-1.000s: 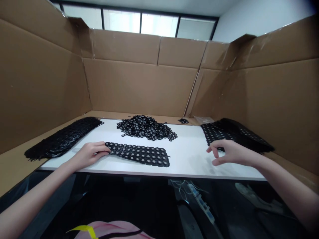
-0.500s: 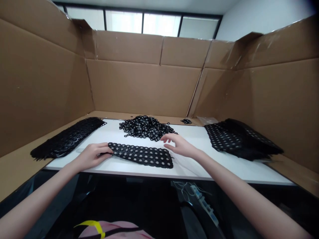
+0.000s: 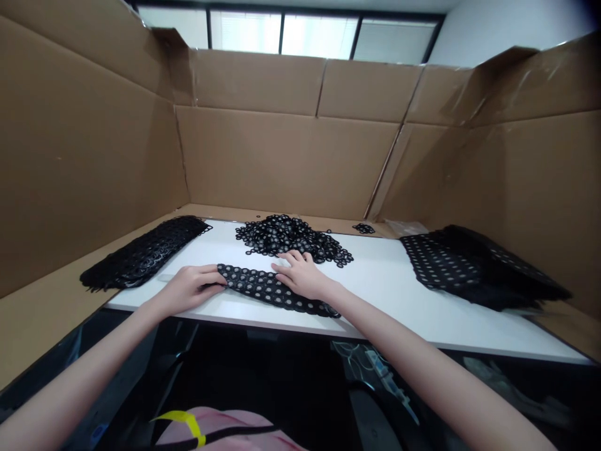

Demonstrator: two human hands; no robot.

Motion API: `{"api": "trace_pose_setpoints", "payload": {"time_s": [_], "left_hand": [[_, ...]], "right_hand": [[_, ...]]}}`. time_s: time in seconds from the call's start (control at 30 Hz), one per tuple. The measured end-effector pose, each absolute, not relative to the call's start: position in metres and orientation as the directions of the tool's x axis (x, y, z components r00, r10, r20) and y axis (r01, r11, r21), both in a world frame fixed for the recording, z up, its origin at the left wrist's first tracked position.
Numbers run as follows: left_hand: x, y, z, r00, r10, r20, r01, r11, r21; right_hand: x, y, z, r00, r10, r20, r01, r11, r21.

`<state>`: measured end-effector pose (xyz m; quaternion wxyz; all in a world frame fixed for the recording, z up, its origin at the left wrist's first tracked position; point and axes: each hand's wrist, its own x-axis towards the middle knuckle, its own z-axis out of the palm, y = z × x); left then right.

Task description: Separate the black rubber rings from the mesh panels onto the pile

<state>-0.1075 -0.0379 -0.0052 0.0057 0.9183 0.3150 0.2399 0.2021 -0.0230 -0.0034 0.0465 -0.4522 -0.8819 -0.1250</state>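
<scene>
A black strip with rows of pale round spots (image 3: 256, 283) lies across the white table. Its left end is pinched between the thumb and fingers of my left hand (image 3: 193, 288). My right hand (image 3: 303, 275) is over the strip's middle, fingers apart and slightly bent, covering part of the far edge. I cannot tell whether its fingertips touch the strip. Just beyond them is a heap of small black rings (image 3: 286, 235), some loose at its right side.
A stack of black openwork pieces (image 3: 145, 254) lies on the left. On the right is a pile of black spotted sheets (image 3: 464, 260). A small cluster of rings (image 3: 364, 228) sits at the back. Cardboard walls (image 3: 291, 156) enclose the white table (image 3: 375, 294) on three sides.
My right hand has moved left, from the right end of the strip to above its middle. My left hand still grips the left end. The camera view has shifted slightly.
</scene>
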Motion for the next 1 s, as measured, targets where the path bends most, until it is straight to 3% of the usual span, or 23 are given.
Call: {"api": "trace_pose_setpoints", "payload": {"time_s": [0.1,0.23,0.37,0.6,0.7,0.77,0.83,0.9,1.0], "left_hand": [[-0.108,-0.037,-0.006,0.683,0.581,0.443,0.577,-0.801,0.162],[-0.109,-0.036,-0.007,0.683,0.579,0.444,0.572,-0.803,0.168],[-0.107,-0.037,-0.005,0.677,0.593,0.436,0.577,-0.795,0.184],[-0.105,-0.044,0.004,0.654,0.604,0.456,0.585,-0.786,0.201],[-0.096,-0.047,0.015,0.562,0.615,0.553,0.576,-0.771,0.272],[-0.082,-0.048,0.027,0.463,0.627,0.627,0.515,-0.766,0.385],[-0.061,-0.048,0.042,0.343,0.651,0.677,0.354,-0.757,0.549],[-0.037,-0.046,0.056,0.232,0.668,0.707,0.074,-0.737,0.672],[-0.001,-0.037,0.067,0.18,0.712,0.678,-0.249,-0.634,0.732]], "right_hand": [[0.206,-0.022,-0.002,-0.581,0.749,0.318,0.811,0.564,0.152],[0.225,-0.035,0.014,-0.404,0.654,0.64,0.841,0.541,-0.022],[0.269,-0.072,0.038,-0.339,0.598,0.726,0.81,0.578,-0.098],[0.363,-0.119,0.042,-0.112,0.843,0.526,0.931,0.274,-0.241],[0.367,-0.112,0.035,-0.135,0.912,0.388,0.928,0.254,-0.274],[0.355,-0.102,0.031,-0.212,0.934,0.286,0.911,0.295,-0.288],[0.336,-0.089,0.029,-0.26,0.939,0.226,0.893,0.323,-0.314],[0.315,-0.077,0.03,-0.302,0.942,0.145,0.869,0.334,-0.365],[0.29,-0.064,0.035,-0.333,0.942,0.027,0.871,0.319,-0.373]]}}
